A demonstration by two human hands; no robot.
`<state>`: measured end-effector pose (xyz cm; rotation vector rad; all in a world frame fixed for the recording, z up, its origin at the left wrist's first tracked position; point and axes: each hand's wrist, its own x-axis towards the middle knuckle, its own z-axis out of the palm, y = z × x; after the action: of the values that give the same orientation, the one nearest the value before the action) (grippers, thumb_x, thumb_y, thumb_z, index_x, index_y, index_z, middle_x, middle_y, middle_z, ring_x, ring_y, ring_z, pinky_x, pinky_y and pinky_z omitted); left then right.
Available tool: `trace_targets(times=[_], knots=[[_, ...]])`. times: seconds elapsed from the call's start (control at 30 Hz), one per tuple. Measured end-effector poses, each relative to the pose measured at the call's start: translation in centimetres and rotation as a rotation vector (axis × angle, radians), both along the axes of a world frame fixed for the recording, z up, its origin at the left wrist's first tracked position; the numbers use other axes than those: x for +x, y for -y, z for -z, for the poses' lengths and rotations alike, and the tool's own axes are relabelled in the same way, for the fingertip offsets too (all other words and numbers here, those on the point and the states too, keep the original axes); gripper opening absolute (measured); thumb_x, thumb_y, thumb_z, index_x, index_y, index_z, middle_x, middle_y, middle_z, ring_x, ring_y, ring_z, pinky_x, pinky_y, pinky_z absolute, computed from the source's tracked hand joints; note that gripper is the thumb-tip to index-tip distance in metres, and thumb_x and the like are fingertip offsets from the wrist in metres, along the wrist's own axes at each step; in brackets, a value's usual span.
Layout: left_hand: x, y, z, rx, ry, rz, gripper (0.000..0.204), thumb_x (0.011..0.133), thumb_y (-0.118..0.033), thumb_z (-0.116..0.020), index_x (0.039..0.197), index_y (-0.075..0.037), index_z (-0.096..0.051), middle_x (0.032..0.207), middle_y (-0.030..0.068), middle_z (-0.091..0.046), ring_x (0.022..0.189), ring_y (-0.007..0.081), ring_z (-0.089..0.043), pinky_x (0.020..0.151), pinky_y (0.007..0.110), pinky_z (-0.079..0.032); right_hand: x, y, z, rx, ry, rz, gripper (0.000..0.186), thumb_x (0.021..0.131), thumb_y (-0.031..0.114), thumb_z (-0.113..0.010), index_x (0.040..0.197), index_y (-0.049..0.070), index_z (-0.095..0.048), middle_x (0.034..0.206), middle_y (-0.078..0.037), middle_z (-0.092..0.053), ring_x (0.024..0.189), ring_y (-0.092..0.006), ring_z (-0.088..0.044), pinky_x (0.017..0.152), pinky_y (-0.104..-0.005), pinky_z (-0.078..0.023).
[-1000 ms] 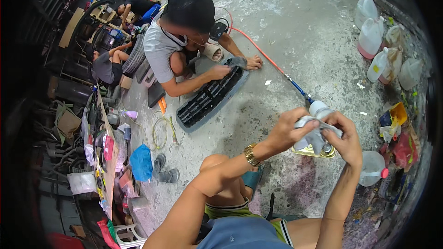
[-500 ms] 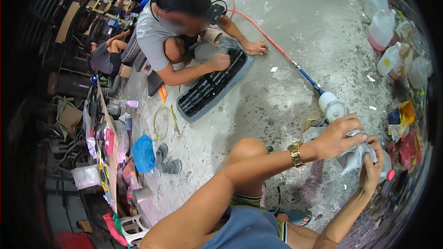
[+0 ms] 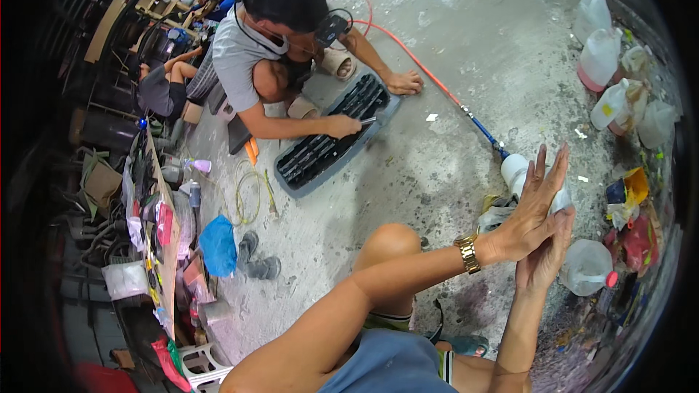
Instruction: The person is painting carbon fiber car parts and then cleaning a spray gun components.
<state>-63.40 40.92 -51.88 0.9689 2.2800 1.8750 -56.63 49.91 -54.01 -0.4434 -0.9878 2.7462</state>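
Note:
My left hand [image 3: 526,211], with a gold watch [image 3: 467,253] at its wrist, is stretched out flat, fingers extended. Against its palm side presses my right hand [image 3: 545,255], its fingers closed on a crumpled white cloth [image 3: 561,199]. Most of the cloth is hidden between the hands. Just beyond them on the floor lies a white cup-shaped container [image 3: 514,169], joined to a blue fitting [image 3: 480,125] and an orange hose [image 3: 419,65]. A clear jug with a red cap [image 3: 587,268] is beside my right hand.
Across from me a crouching person [image 3: 244,65] holds a small tool over a black grille-like part in a grey frame [image 3: 291,188]. Several plastic jugs [image 3: 600,60] line the right. A cluttered board [image 3: 162,247], a blue bag [image 3: 218,245] and a white stool [image 3: 204,365] are left.
My left fingers have straightened from gripping the cloth, and my hands now press together. The clear jug shows more fully. The other person's hand has shifted, showing a tool.

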Motion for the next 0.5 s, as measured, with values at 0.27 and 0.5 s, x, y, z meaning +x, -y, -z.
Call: trace_targets(times=[0.27, 0.5], knots=[[1.8, -0.6, -0.1, -0.158, 0.017, 0.106, 0.090, 0.095, -0.066, -0.030, 0.156, -0.009, 0.005, 0.164, 0.0109, 0.000, 0.147, 0.0383, 0.020, 0.113, 0.059, 0.016, -1.1, -0.5, -2.3, 0.084, -0.015, 0.045, 0.063, 0.100, 0.020, -0.054, 0.152, 0.009, -0.021, 0.153, -0.016, -0.033, 0.138, -0.0260, -0.040, 0.112, -0.0421, -0.036], [2.8, -1.3, 0.1, -0.301, -0.046, 0.137, 0.093, 0.093, -0.069, -0.032, 0.157, -0.009, 0.001, 0.163, 0.0146, -0.007, 0.146, 0.0427, 0.019, 0.111, 0.061, 0.017, -0.9, -1.3, -1.6, 0.154, -0.107, 0.057, 0.055, 0.102, 0.023, -0.049, 0.150, 0.004, -0.031, 0.144, -0.007, -0.042, 0.129, -0.0235, -0.047, 0.108, -0.0429, -0.041]])
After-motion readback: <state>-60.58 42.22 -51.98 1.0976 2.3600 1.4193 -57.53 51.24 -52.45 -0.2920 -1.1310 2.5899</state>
